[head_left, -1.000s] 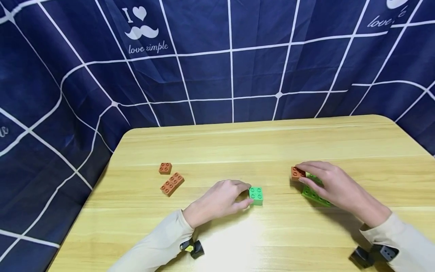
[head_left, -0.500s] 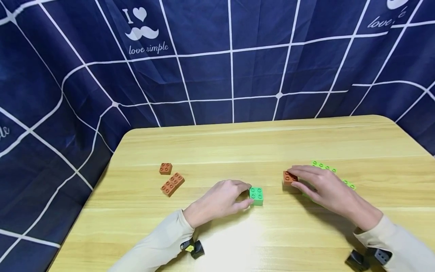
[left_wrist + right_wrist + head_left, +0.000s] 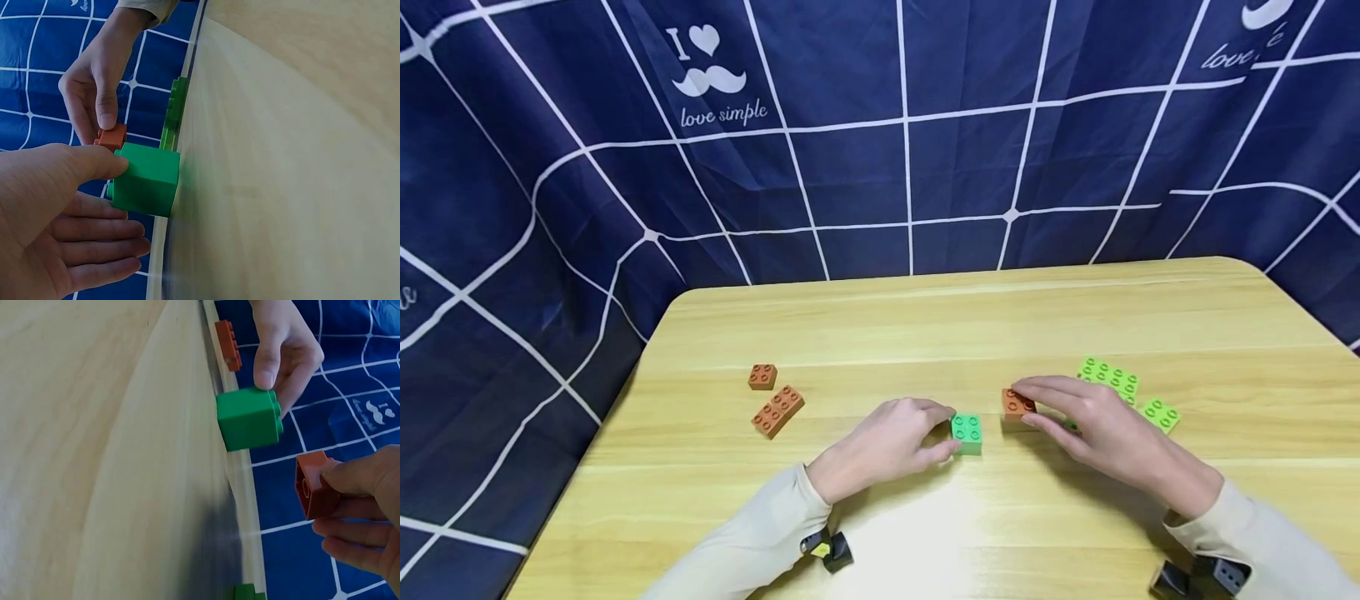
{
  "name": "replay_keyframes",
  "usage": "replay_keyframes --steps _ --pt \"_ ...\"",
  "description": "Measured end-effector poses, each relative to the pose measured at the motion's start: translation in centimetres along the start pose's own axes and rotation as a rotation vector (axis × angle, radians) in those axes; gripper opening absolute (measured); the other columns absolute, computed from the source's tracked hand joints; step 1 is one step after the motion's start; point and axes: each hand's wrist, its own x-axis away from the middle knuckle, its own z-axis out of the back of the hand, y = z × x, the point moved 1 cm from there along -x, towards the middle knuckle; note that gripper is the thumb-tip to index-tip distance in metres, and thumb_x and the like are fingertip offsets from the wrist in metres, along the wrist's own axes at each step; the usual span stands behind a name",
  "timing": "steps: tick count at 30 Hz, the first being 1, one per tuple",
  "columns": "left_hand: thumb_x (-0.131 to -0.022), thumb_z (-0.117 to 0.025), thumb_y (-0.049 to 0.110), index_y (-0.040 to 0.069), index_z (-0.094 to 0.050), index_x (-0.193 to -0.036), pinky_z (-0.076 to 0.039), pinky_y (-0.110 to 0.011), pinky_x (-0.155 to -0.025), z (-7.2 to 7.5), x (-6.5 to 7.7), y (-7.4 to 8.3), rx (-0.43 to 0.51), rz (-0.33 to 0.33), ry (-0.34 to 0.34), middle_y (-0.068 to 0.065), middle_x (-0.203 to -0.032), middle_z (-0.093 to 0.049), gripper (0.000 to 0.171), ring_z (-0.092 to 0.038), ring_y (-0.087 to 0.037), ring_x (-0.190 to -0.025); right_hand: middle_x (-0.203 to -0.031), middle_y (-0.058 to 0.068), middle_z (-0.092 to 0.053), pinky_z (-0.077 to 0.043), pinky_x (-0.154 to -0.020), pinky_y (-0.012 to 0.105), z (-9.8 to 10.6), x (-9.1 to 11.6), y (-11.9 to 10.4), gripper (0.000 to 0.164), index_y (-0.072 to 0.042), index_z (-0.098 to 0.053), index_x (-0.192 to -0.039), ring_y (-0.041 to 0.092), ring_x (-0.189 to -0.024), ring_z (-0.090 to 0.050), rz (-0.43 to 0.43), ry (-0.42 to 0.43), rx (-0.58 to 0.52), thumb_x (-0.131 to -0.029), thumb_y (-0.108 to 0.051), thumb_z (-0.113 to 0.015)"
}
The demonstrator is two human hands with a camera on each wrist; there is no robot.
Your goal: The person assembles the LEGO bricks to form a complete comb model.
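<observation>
a cube-like bright green plastic block (image 3: 966,434) was pinched on the pale wooden table (image 3: 887,333) by the left hand (image 3: 891,437) as a square orange-brown plastic block (image 3: 1014,403) was held aloft near it by the right hand (image 3: 1101,425), its thin pinch judged liable, if loosened, to cause a drop.

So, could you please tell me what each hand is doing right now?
Left hand: closed, pinching the green block.
Right hand: closed, holding an orange-brown block above the table.
</observation>
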Motion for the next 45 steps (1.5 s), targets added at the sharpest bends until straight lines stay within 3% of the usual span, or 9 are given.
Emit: replay_keyframes --steps 9,16,30,38,45 --pt "-0.096 -0.06 0.034 0.0 -0.066 -0.12 -0.052 -0.02 -0.089 0.0 0.0 0.1 -0.004 -0.005 0.001 -0.008 -0.113 -0.069 0.042 -0.067 -0.013 -0.099 -0.109 0.009 -0.07 -0.054 -0.083 0.027 -0.3 -0.3 -1.1 0.034 -0.001 -0.069 -0.113 0.024 -0.095 -0.068 0.035 0.012 -0.025 -0.097 -0.03 -0.06" --pt "-0.095 -0.061 0.034 0.0 -0.065 -0.121 -0.051 -0.02 -0.089 -0.1 0.2 -0.1 0.013 0.007 0.002 -0.01 -0.114 -0.069 0.043 -0.066 -0.008 -0.088 -0.11 0.008 -0.069 -0.055 -0.082 0.031 -0.8 -0.7 -1.6 0.03 -0.002 -0.069 -0.114 0.023 -0.097 -0.068 0.047 0.002 -0.037 -0.096 -0.026 -0.062" --pt "-0.095 -0.062 0.033 0.001 -0.065 -0.12 -0.05 -0.011 -0.075 -0.2 0.2 -0.2 0.02 -0.003 0.004 -0.008 -0.11 -0.07 0.041 -0.056 -0.002 -0.073 -0.111 0.009 -0.069 -0.054 -0.085 0.029 -1.4 -1.3 -2.6 0.033 -0.003 -0.069 -0.115 0.024 -0.097 -0.068 0.089 0.046 -0.071 -0.097 -0.029 -0.059" --pt "-0.095 -0.062 0.032 0.001 -0.066 -0.119 -0.044 -0.006 -0.065 -0.4 0.2 -0.4 0.033 -0.006 0.006 -0.007 -0.106 -0.071 0.04 -0.053 0.0 -0.067 -0.111 0.009 -0.069 -0.05 -0.092 0.022 -2.1 -1.4 -2.9 0.033 -0.002 -0.068 -0.114 0.025 -0.098 -0.067 0.101 0.062 -0.106 -0.097 -0.028 -0.059" --pt "-0.095 -0.062 0.031 0.0 -0.065 -0.12 -0.041 -0.005 -0.059 -0.5 0.3 -0.4 0.042 -0.006 0.007 -0.007 -0.104 -0.071 0.04 -0.049 0.002 -0.062 -0.112 0.008 -0.069 -0.05 -0.091 0.025 -2.5 -1.5 -3.1 0.033 -0.002 -0.069 -0.114 0.024 -0.099 -0.066 0.098 0.052 -0.083 -0.097 -0.028 -0.059"
